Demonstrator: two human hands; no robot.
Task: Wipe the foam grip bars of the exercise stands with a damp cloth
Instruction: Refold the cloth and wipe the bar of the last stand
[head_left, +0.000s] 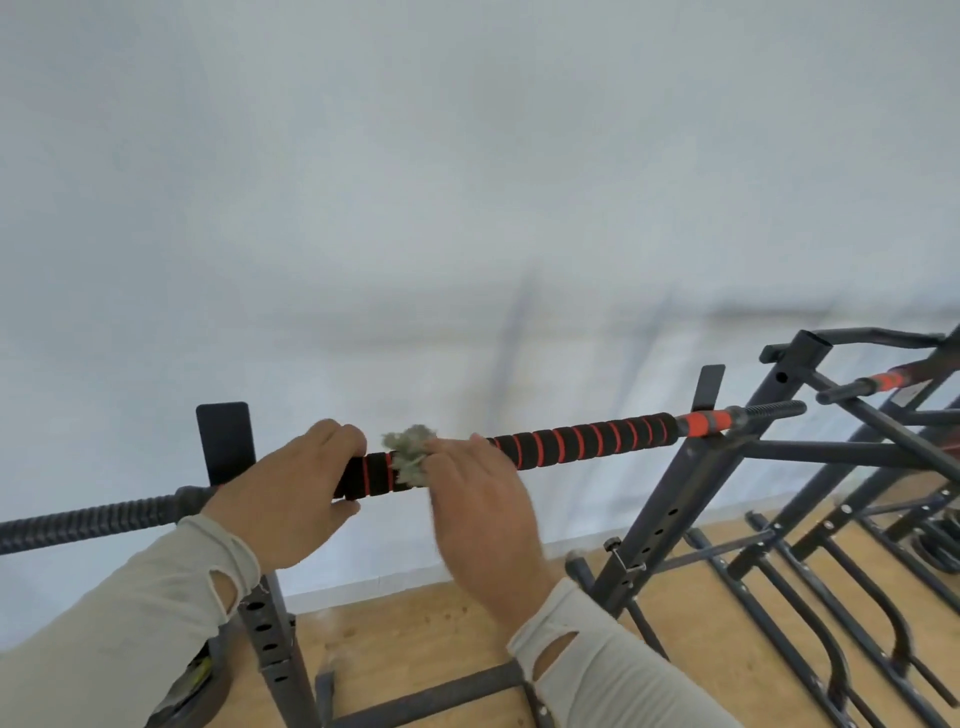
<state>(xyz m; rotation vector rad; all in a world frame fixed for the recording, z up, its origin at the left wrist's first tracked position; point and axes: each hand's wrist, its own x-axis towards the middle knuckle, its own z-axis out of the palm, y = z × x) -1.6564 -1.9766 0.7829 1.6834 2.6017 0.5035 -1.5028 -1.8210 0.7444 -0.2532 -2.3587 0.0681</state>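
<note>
A long bar with black foam and orange rings (587, 439) lies across the hooks of a dark metal stand (675, 499). My left hand (291, 488) grips the foam near its left end. My right hand (478, 504) holds a grey-green cloth (408, 454) wrapped against the foam just right of the left hand. The cloth pokes out above my fingers. The bar's threaded steel ends (88, 519) stick out on both sides.
A white wall fills the background. More dark stands (831, 519) and another orange-tipped bar (883, 382) stand at the right. The floor (415, 634) is light wood. A perforated upright post (267, 639) rises below my left wrist.
</note>
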